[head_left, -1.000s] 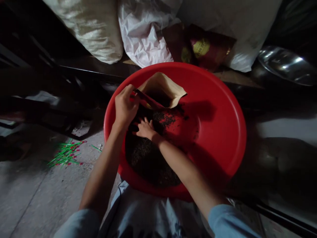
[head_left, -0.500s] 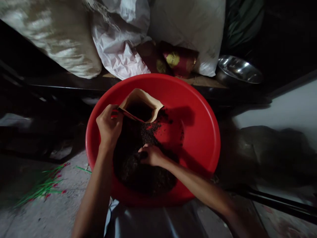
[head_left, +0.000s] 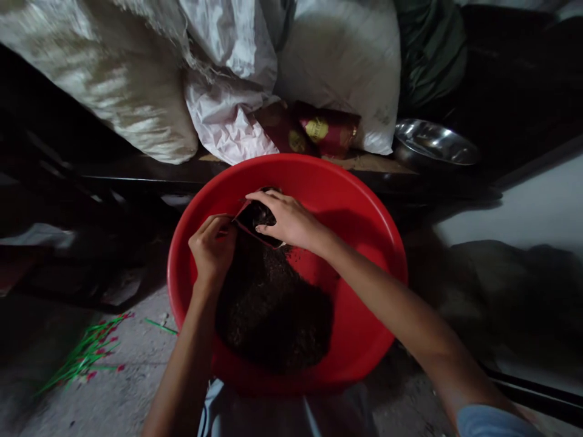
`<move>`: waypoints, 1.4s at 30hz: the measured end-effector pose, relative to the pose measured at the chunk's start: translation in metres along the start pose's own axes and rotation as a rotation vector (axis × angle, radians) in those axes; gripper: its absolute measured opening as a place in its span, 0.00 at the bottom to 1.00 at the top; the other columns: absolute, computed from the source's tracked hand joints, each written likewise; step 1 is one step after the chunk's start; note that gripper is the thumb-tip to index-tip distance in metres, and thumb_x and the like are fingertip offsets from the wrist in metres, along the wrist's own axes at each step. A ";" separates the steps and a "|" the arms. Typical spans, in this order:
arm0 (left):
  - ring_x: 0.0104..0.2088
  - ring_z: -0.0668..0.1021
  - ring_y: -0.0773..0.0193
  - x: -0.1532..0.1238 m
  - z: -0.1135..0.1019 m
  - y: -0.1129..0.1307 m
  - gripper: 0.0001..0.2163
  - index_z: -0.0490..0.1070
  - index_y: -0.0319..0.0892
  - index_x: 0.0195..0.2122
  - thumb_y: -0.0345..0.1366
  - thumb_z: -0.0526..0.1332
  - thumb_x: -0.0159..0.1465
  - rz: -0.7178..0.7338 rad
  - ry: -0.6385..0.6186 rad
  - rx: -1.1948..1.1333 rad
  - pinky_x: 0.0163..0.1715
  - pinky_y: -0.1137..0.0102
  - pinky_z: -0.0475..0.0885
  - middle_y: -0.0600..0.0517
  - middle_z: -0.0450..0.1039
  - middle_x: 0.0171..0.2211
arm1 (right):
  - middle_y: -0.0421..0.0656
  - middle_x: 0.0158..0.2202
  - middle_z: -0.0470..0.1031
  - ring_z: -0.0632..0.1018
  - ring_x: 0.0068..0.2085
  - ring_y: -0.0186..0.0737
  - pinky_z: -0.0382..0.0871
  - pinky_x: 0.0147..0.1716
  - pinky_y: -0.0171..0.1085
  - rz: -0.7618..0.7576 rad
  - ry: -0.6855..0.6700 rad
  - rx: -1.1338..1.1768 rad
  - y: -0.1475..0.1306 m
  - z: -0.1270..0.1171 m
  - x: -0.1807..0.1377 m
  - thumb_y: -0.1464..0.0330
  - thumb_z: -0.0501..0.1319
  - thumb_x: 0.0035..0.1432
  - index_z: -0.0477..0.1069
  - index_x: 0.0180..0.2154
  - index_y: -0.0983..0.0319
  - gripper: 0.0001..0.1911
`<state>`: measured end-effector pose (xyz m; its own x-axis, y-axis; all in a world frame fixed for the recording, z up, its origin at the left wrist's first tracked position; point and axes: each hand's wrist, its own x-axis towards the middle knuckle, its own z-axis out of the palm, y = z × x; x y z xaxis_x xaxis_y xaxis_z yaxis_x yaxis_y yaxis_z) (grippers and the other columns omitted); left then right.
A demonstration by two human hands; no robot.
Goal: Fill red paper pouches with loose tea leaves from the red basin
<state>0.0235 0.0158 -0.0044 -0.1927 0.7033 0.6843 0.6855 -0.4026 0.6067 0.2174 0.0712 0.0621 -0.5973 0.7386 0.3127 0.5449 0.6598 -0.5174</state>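
A paper bag (head_left: 268, 243) with a dark red outside stands in the red basin (head_left: 364, 315), its mouth facing up. My left hand (head_left: 213, 246) pinches the left corner of the bag's rim. Over the mouth, my right hand (head_left: 291, 220) points left with thumb and fingers spread apart. Dark soil (head_left: 261, 213) shows between them, inside the mouth; part of the bag's opening is hidden by this hand. A heap of dark soil (head_left: 277, 315) covers the left and near part of the basin floor.
Behind the basin, white woven sacks (head_left: 341, 67) and dark red packets (head_left: 328, 128) rest on a dark shelf. A steel bowl (head_left: 435, 145) sits at the right. Green stems with red tips (head_left: 91, 352) lie on the floor at left.
My right hand has risen from the soil heap to the bag's mouth, its fingers now spread. The bag's mouth looks narrower; my left hand still pinches its corner. The view has shifted slightly.
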 end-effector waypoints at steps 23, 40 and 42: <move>0.31 0.80 0.66 0.006 0.006 -0.018 0.09 0.78 0.43 0.43 0.29 0.62 0.63 -0.107 -0.030 0.156 0.30 0.72 0.77 0.53 0.79 0.35 | 0.44 0.77 0.53 0.63 0.73 0.48 0.54 0.73 0.48 0.228 -0.442 0.289 0.083 0.214 -0.139 0.51 0.62 0.68 0.66 0.69 0.51 0.32; 0.35 0.79 0.63 0.009 0.007 -0.012 0.08 0.77 0.42 0.43 0.29 0.61 0.65 -0.049 -0.117 0.138 0.34 0.70 0.75 0.51 0.77 0.37 | 0.44 0.47 0.80 0.81 0.48 0.48 0.74 0.50 0.42 0.324 -0.555 0.220 0.017 0.132 -0.159 0.62 0.78 0.44 0.81 0.51 0.54 0.29; 0.35 0.79 0.63 0.009 0.006 -0.011 0.08 0.77 0.42 0.43 0.30 0.60 0.65 -0.050 -0.132 0.144 0.35 0.70 0.75 0.51 0.77 0.36 | 0.43 0.45 0.80 0.81 0.47 0.46 0.74 0.50 0.41 0.303 -0.455 0.257 0.009 0.101 -0.146 0.64 0.77 0.44 0.82 0.49 0.55 0.27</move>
<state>0.0181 0.0300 -0.0077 -0.1415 0.7948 0.5901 0.7724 -0.2842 0.5680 0.2505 -0.0445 -0.0689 -0.6601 0.7177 -0.2218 0.6046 0.3323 -0.7239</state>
